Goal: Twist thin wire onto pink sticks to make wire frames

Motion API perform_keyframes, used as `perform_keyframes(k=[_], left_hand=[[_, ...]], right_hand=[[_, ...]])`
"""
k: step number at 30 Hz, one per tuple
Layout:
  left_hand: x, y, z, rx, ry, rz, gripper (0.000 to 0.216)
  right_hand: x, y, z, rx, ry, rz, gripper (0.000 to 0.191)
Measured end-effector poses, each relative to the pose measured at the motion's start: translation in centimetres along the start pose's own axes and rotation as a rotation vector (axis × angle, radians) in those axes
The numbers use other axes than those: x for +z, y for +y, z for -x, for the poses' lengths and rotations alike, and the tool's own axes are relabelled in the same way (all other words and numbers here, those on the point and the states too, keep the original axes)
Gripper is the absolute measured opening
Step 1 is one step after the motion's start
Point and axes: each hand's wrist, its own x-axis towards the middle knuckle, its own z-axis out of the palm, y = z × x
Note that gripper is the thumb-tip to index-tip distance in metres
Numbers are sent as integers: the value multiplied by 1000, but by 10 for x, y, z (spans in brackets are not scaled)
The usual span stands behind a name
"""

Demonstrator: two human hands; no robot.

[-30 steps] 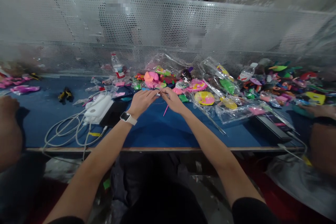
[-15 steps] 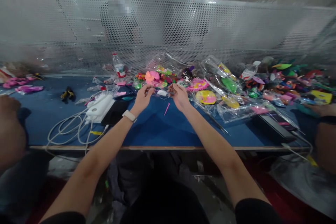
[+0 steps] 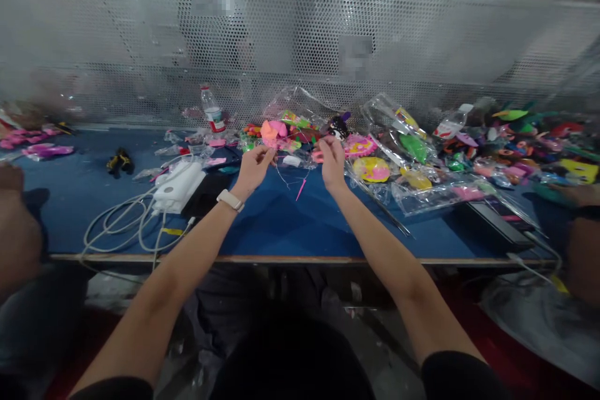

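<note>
My left hand (image 3: 255, 165), with a white watch on its wrist, is raised over the blue table (image 3: 281, 225) with fingers pinched on a thin thread (image 3: 281, 176) that hangs down. My right hand (image 3: 332, 159) is closed a short way to the right, pinching a small pink piece (image 3: 317, 156). A small white piece (image 3: 291, 161) lies between the two hands. A pink pointed tool (image 3: 300, 189) lies on the table just below them.
Colourful toy parts in clear bags (image 3: 398, 156) are heaped behind and to the right. A white charger with coiled cables (image 3: 178, 187) lies left, with a bottle (image 3: 212, 111) behind. Other people's arms (image 3: 14, 225) flank both sides. A perforated metal screen (image 3: 300, 50) backs the table.
Both hands rose from the table and drew apart, with a thread now hanging from the left hand. The pink tool stayed on the table.
</note>
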Motion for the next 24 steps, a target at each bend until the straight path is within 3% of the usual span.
perform_keyframes(k=[2,4,6,9,13,17,20,24], left_hand=[[-1,0,0,13,-51,-22,37],[-1,1,0,23,-99,-38,35],[0,3,2,45,-139,-62,34],[3,10,5,78,-193,-85,35],[7,19,10,86,-231,-129,38],[7,26,15,129,-207,-244,36],[8,27,18,178,-170,-348,22],[9,25,20,289,-176,-487,31]], right_hand=[[-9,-9,1,-314,25,335,40],[-14,-21,6,-551,-41,580,37],[-13,-32,12,-686,-150,733,31],[-4,-42,21,-748,-274,840,26],[7,-38,25,-637,-350,766,21],[11,-28,24,-367,-427,439,29],[12,-23,22,-143,-459,183,37],[13,-21,21,-27,-471,17,46]])
